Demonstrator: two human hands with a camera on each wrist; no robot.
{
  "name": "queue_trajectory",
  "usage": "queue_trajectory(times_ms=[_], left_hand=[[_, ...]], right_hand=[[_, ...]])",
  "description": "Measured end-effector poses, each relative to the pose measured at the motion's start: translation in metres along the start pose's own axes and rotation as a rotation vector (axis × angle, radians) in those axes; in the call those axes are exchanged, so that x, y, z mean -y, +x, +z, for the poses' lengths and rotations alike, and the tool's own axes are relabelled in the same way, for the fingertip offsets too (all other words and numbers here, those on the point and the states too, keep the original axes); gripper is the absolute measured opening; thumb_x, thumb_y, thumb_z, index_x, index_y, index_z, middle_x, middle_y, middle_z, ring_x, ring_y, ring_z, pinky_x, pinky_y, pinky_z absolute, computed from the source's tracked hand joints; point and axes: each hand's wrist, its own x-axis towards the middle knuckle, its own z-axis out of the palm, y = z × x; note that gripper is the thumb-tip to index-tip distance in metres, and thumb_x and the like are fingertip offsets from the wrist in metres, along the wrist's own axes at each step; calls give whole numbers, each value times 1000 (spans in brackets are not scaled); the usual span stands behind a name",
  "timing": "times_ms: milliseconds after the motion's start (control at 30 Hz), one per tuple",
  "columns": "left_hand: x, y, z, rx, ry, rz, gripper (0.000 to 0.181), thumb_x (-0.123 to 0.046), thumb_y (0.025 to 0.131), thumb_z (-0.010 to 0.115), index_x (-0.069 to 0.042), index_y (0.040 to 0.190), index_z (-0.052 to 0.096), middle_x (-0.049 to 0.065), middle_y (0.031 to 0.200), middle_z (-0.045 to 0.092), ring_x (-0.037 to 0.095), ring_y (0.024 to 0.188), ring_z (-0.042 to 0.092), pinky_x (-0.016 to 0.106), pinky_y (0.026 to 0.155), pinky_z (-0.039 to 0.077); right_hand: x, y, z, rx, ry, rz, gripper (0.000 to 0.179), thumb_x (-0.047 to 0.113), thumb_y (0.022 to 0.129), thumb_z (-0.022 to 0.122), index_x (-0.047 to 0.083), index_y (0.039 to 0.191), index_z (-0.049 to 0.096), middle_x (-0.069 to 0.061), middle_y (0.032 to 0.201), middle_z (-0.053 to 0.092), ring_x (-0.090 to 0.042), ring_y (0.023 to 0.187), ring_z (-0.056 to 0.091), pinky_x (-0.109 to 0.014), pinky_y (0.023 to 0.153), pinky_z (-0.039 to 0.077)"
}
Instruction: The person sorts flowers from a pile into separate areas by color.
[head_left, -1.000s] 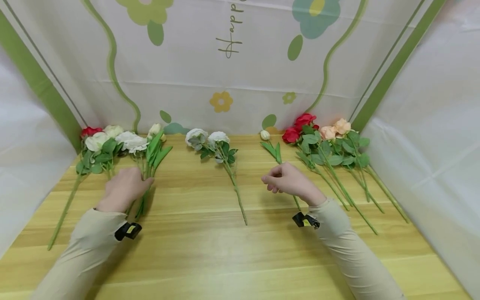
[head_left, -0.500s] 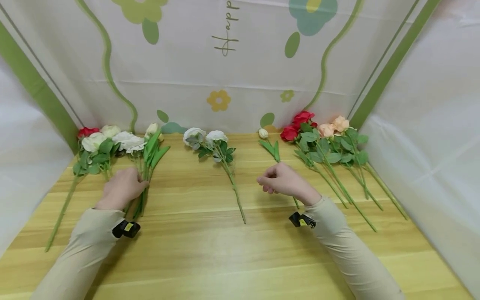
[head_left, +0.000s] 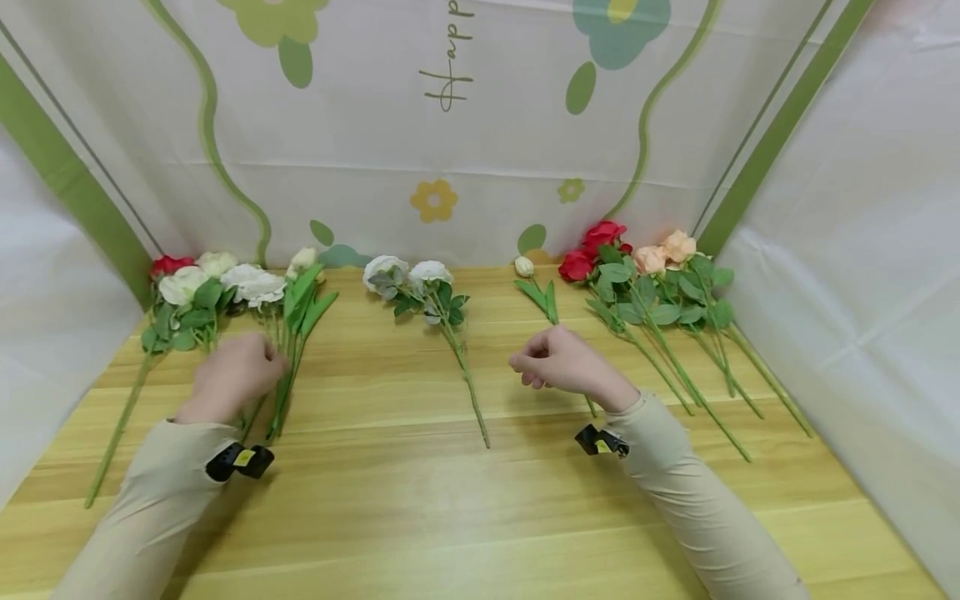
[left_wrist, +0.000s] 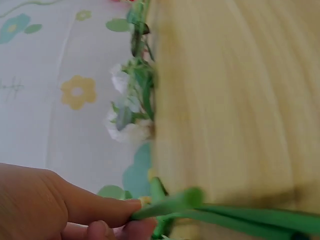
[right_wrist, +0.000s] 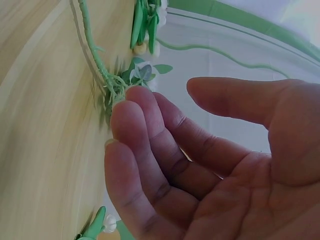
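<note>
My left hand (head_left: 234,375) is over the stems of the left-hand flowers. In the left wrist view its thumb and fingers pinch a green flower stem (left_wrist: 175,204), whose cut end points at the camera; which bloom it carries is hidden. Around it lie white tulips (head_left: 302,262) with long green leaves, a ruffled white flower (head_left: 255,285), cream roses (head_left: 182,286) and a red rose (head_left: 171,266). My right hand (head_left: 562,362), fingers loosely bent and holding nothing, hovers over the stem of a single white tulip (head_left: 523,267).
Between the hands lies a branch of white flowers (head_left: 431,272) on the wooden table (head_left: 420,517). Red roses (head_left: 577,266) and peach roses (head_left: 649,260) lie at the right, stems toward the front. A printed white cloth (head_left: 360,125) stands behind.
My left hand has drawn a little to the left and turned, its thumb now less extended. The right hand keeps its pose over the single tulip. The head view has shifted slightly.
</note>
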Motion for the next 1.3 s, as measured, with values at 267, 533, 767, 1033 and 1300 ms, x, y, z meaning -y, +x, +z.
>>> queue_trajectory(times_ms=[267, 533, 767, 1033, 1300], left_hand=[[-16, -9, -6, -113, -27, 48, 45, -30, 97, 54, -16, 57, 39, -3, 50, 33, 13, 45, 32, 27, 41, 26], [-37, -19, -3, -273, -87, 144, 35, -35, 99, 59, -4, 85, 65, 0, 59, 56, 16, 45, 42, 32, 43, 34], [-61, -27, 5, -354, -168, 221, 31, -33, 98, 61, -3, 91, 67, 4, 72, 64, 18, 56, 54, 35, 52, 43], [-88, -36, 28, -431, -294, 336, 21, -25, 96, 67, -5, 90, 67, 2, 73, 64, 14, 62, 58, 29, 55, 47], [-104, -43, 53, -466, -415, 470, 13, -19, 94, 71, -9, 86, 66, -4, 74, 64, 11, 60, 57, 25, 54, 48]], right_hand=[[2, -1, 2, 5, -12, 0, 27, 24, 99, 62, 0, 92, 73, -11, 80, 68, -23, 72, 64, -38, 69, 54], [4, -1, 5, 9, 15, -16, 26, 24, 99, 63, 0, 93, 72, -10, 81, 68, -24, 72, 64, -42, 71, 54], [8, -3, 10, 1, 91, -50, 22, 23, 99, 62, 7, 90, 74, -14, 85, 69, -25, 75, 65, -47, 74, 54], [17, -8, 22, 12, 228, -122, 20, 25, 99, 63, 7, 96, 73, -18, 90, 68, -39, 84, 63, -46, 74, 54], [25, -12, 42, 57, 247, -185, 20, 25, 98, 64, 7, 97, 73, -14, 89, 70, -33, 81, 65, -42, 72, 55]])
